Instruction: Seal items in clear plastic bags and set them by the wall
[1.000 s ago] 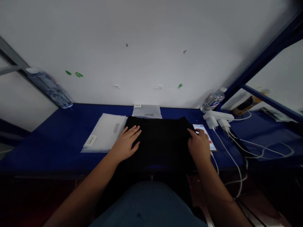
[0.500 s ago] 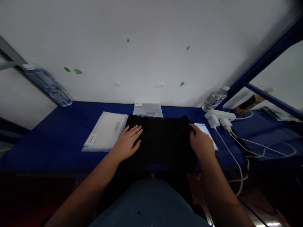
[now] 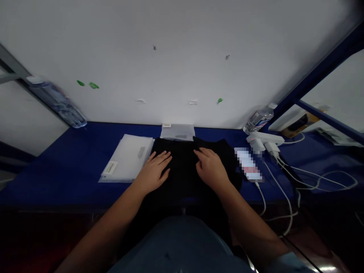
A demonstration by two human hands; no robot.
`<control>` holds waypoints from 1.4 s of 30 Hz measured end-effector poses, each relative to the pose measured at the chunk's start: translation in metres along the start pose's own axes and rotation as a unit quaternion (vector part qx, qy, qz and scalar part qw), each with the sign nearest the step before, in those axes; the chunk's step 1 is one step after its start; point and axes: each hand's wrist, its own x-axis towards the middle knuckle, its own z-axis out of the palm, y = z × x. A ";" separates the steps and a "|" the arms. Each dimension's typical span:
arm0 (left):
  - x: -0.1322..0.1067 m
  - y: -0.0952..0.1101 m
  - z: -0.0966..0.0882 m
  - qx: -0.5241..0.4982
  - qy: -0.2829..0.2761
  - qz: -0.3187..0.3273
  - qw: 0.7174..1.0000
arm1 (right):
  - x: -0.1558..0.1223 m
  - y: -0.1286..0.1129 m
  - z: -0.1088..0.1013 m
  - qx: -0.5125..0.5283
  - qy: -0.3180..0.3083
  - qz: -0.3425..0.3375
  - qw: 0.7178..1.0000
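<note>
A black cloth [image 3: 182, 178] lies across the front of the blue desk in front of me; its dark folds are hard to make out. My left hand [image 3: 155, 170] rests flat on its left part, fingers stretched out and slightly apart. Over the right half, my right hand [image 3: 210, 167] has thumb and fingers closed on the cloth, whose edge lifts to a small peak just beyond the fingertips. Left of the cloth lies a stack of clear plastic bags [image 3: 127, 157] with white labels. Another clear bag [image 3: 178, 132] sticks out behind the cloth.
The blue desk [image 3: 65, 159] meets a white wall. A phone [image 3: 248, 163] lies right of the cloth, with a white power strip [image 3: 265, 137], plugs and loose cables beyond. Clear bottles stand at the left [image 3: 58, 102] and right [image 3: 260, 119] by the frames.
My right hand has moved left with the cloth's right part, folding it inward and uncovering more of the phone. The left hand has stayed in place.
</note>
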 end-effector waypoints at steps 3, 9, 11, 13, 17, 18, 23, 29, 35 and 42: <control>0.000 0.001 0.000 0.005 0.000 -0.001 1.000 | -0.001 -0.007 0.008 0.018 -0.062 -0.050 0.997; 0.000 0.000 0.001 0.004 -0.005 -0.002 1.000 | -0.005 0.002 0.012 0.150 -0.063 -0.077 0.984; 0.000 -0.001 0.001 0.004 -0.006 -0.001 1.000 | -0.003 0.007 0.013 0.194 -0.011 -0.034 0.980; 0.000 -0.001 0.002 0.001 -0.007 -0.001 1.000 | 0.000 0.012 0.016 0.204 0.041 0.012 0.978; 0.000 -0.001 0.003 -0.003 -0.001 0.002 1.000 | 0.006 0.016 0.026 0.125 0.008 0.044 0.991; 0.000 -0.001 0.003 -0.001 -0.001 0.002 1.000 | 0.006 0.016 0.029 0.097 -0.022 0.045 0.994; 0.001 0.000 0.004 0.012 -0.017 -0.002 1.000 | 0.001 0.013 0.036 0.012 -0.116 0.031 0.993; 0.001 0.001 0.009 0.044 -0.029 -0.001 0.999 | 0.001 0.012 0.036 -0.012 -0.121 0.019 0.992; 0.001 0.001 0.011 0.059 -0.028 0.002 0.998 | -0.004 0.019 0.027 -0.015 -0.087 0.044 0.995; 0.001 0.000 0.010 0.054 -0.024 0.002 0.998 | -0.020 0.022 0.023 -0.040 -0.039 0.151 0.987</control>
